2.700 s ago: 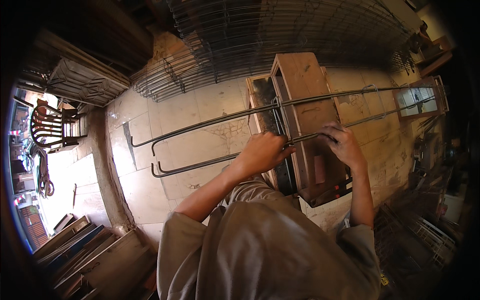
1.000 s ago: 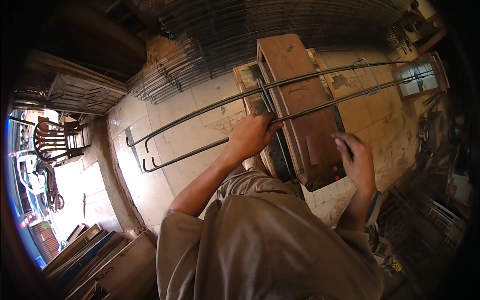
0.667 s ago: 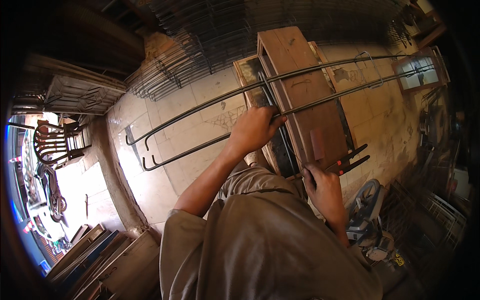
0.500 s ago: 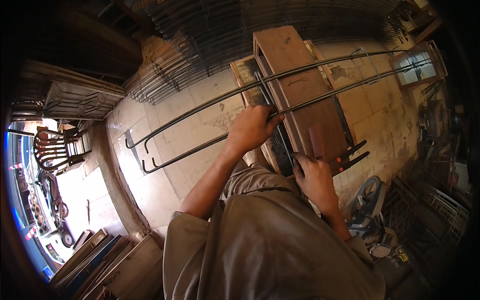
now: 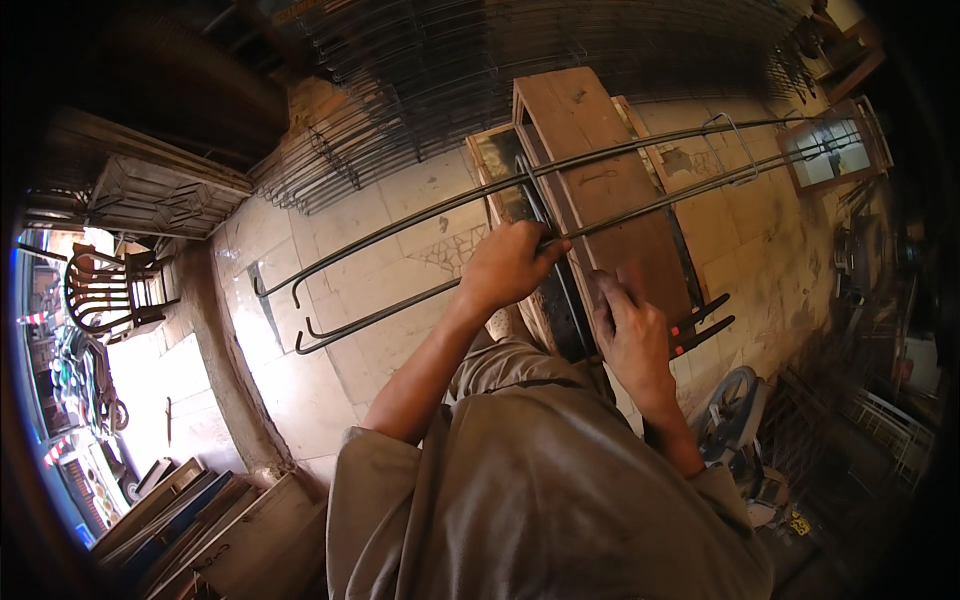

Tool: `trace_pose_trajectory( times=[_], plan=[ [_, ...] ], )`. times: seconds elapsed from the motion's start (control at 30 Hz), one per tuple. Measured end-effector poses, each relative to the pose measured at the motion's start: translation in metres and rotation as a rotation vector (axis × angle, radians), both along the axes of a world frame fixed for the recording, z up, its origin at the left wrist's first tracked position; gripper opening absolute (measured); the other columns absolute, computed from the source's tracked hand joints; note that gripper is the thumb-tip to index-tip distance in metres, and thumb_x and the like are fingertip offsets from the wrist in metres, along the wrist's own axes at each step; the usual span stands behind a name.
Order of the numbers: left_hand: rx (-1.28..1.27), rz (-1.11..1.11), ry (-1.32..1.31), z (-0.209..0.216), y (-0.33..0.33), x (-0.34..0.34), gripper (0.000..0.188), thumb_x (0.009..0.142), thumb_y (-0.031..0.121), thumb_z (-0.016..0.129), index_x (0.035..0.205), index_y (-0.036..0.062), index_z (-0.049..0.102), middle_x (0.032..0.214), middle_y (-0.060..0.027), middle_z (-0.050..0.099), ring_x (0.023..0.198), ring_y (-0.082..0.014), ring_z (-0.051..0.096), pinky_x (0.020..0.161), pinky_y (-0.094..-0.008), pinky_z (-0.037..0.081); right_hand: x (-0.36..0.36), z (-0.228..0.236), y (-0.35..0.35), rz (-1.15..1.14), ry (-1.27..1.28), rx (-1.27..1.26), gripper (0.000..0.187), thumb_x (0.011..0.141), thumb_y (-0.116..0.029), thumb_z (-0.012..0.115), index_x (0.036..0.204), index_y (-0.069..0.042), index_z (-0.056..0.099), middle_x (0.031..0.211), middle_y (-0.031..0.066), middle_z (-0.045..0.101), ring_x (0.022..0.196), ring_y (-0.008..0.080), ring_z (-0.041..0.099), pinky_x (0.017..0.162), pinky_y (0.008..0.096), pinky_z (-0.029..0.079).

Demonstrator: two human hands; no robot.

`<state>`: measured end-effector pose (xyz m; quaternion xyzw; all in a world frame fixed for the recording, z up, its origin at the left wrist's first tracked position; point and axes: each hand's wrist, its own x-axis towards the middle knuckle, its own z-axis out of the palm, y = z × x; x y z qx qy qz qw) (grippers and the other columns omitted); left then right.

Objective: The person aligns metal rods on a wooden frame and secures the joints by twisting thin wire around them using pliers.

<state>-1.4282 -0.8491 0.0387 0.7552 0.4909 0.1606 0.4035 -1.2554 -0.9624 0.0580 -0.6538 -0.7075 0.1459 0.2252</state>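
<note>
My left hand [image 5: 508, 262] is closed round the nearer pair of long dark steel rods [image 5: 385, 312], which have hooked left ends. The farther pair of rods [image 5: 400, 215] runs alongside, beyond the hand. A bent metal stirrup [image 5: 572, 295] crosses under the rods beside my left hand. My right hand [image 5: 635, 335] is raised over the near end of a brown wooden box [image 5: 590, 130], right of the stirrup. Its fingers are curled and partly blurred; what they hold, if anything, cannot be made out. Two black tool handles with red bands [image 5: 706, 318] stick out past the right hand.
Another stirrup [image 5: 735, 150] hangs round the rods at the right. A framed glass panel [image 5: 835, 148] is near their far right end. Stacked metal rods [image 5: 400, 80] fill the back. A wooden chair [image 5: 115, 290] stands at left, planks [image 5: 180, 520] lower left, and a grey wheeled machine [image 5: 730, 400] at right.
My right hand has risen slightly, away from the stirrup's near end, with its fingers shifted. My left hand keeps its grip on the rods. The rods and box sit slightly lower in the picture.
</note>
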Motion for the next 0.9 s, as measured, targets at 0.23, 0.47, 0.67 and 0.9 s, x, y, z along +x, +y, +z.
trace_pose_trajectory(
  times=[0.23, 0.47, 0.67, 0.9],
  plan=[
    [0.032, 0.068, 0.021, 0.007, -0.006, 0.002, 0.039, 0.090, 0.039, 0.061, 0.099, 0.0016, 0.070, 0.075, -0.0224, 0.066, 0.080, -0.0406, 0.066, 0.074, -0.0492, 0.052, -0.008, 0.000, 0.011, -0.008, -0.002, 0.016, 0.029, 0.084, -0.006, 0.063, 0.114, -0.008, 0.060, 0.089, 0.0134, 0.063, 0.089, 0.0355, 0.062, 0.070, 0.0466, 0.052],
    [0.022, 0.083, 0.078, 0.014, -0.008, 0.003, 0.039, 0.091, 0.038, 0.059, 0.098, 0.0016, 0.070, 0.077, -0.0224, 0.067, 0.078, -0.0412, 0.065, 0.072, -0.0486, 0.050, -0.007, -0.001, 0.017, -0.026, -0.043, -0.028, 0.026, 0.088, -0.010, 0.060, 0.114, -0.013, 0.061, 0.087, 0.0112, 0.065, 0.083, 0.0352, 0.063, 0.068, 0.0463, 0.052],
    [0.111, 0.058, 0.105, 0.007, -0.011, 0.001, 0.026, 0.093, 0.028, 0.055, 0.088, 0.0047, 0.067, 0.077, -0.0225, 0.065, 0.075, -0.0433, 0.062, 0.068, -0.0515, 0.048, -0.007, -0.001, 0.019, -0.018, -0.045, -0.017, 0.023, 0.088, -0.008, 0.059, 0.111, -0.010, 0.062, 0.087, 0.0142, 0.065, 0.081, 0.0363, 0.063, 0.068, 0.0469, 0.051],
    [0.171, 0.090, 0.024, 0.002, -0.015, -0.003, 0.020, 0.090, 0.023, 0.062, 0.097, 0.0058, 0.068, 0.080, -0.0190, 0.067, 0.076, -0.0403, 0.064, 0.066, -0.0485, 0.049, -0.009, -0.005, 0.023, 0.005, 0.032, -0.032, 0.020, 0.087, -0.003, 0.057, 0.107, -0.002, 0.061, 0.091, 0.0238, 0.063, 0.083, 0.0428, 0.061, 0.073, 0.0492, 0.049]
  ],
)
